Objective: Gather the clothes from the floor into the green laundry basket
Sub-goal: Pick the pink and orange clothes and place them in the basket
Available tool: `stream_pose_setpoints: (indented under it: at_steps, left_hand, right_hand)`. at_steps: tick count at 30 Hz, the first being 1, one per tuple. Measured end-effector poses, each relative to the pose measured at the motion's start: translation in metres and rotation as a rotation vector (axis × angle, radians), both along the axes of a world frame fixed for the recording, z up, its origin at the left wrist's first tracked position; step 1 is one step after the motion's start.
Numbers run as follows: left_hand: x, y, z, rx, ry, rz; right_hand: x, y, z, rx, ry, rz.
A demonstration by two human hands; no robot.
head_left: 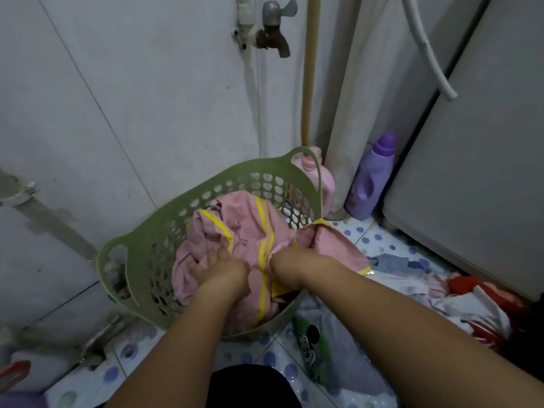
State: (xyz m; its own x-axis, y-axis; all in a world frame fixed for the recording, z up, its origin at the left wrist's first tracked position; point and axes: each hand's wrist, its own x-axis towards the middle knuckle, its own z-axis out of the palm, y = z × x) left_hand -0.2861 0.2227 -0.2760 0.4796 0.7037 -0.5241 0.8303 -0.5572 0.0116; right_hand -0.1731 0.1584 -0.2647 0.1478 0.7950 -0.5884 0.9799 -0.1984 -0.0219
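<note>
Both forearms reach forward and down into the green laundry basket (pixel 164 222), which stands tilted against the tiled wall (pixel 117 98) on the dotted floor (pixel 379 240). Left hand (pixel 219 270) is palm-down inside the basket, fingers spread and fairly straight, pressing on the pink garment with yellow stripes (pixel 244 234); no curl around the fabric visible. Right hand (pixel 290 265) is over the basket's right rim, fingers buried in the same pink cloth, bunching it, so it grips the garment. Most of the garment lies in the basket, one flap hanging over the right rim. More clothes (pixel 459 293) lie on the floor right of the basket, and a printed cartoon piece (pixel 312 346) just in front of it. Behind the basket stand a pink bottle (pixel 322 181) and, further right, a purple bottle (pixel 371 178). A tap (pixel 272 28) sits on the wall above the basket.
</note>
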Motion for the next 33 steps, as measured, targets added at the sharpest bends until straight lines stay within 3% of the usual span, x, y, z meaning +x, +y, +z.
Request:
stream_pose_setpoints:
  at_steps: [3,5,7,8,11,13,16,18,21,24,26,29,30,33]
  left_hand:
    - [0.016,-0.010,0.009,0.146,-0.297,0.015]
    - [0.029,-0.021,0.015,0.154,-0.428,-0.021]
    - [0.044,-0.033,0.014,0.043,-0.554,-0.086]
    - [0.051,-0.039,0.012,-0.072,-0.625,-0.105]
    - [0.060,-0.055,0.004,-0.301,-0.652,-0.117]
    - [0.060,-0.057,0.000,-0.314,-0.602,-0.156]
    - [0.057,-0.054,0.004,-0.305,-0.618,-0.166]
    - [0.055,-0.052,0.006,-0.296,-0.648,-0.149]
    - [0.054,-0.050,0.009,-0.274,-0.739,-0.086]
    - [0.057,-0.044,0.014,-0.244,-0.855,0.121]
    - [0.059,-0.038,0.014,-0.230,-0.915,0.241]
    - [0.059,-0.029,0.009,-0.203,-0.910,0.363]
    - [0.058,-0.026,0.008,-0.219,-0.911,0.412]
    - [0.060,-0.025,0.011,-0.205,-0.843,0.474]
  right_hand:
    - [0.016,-0.020,0.011,0.418,0.013,-0.148]
    - [0.029,-0.041,0.021,0.719,-0.125,-0.268]
    - [0.046,-0.064,0.019,0.830,-0.176,-0.488]
    - [0.055,-0.072,0.014,0.772,-0.111,-0.642]
    - [0.073,-0.091,-0.001,0.526,0.412,-1.044]
    - [0.071,-0.099,-0.009,0.521,0.754,-1.177]
    - [0.062,-0.097,-0.021,0.466,1.039,-1.269]
    - [0.059,-0.083,-0.023,0.553,0.975,-1.288]
    - [0.060,-0.057,-0.009,0.896,0.614,-1.215]
    - [0.049,-0.032,0.030,1.177,0.582,-0.917]
    - [0.040,-0.015,0.042,1.048,0.588,-0.691]
    - [0.034,-0.001,0.031,0.594,0.409,-0.474]
    - [0.035,-0.002,0.026,0.545,0.360,-0.453]
    - [0.041,-0.021,0.026,0.763,0.403,-0.564]
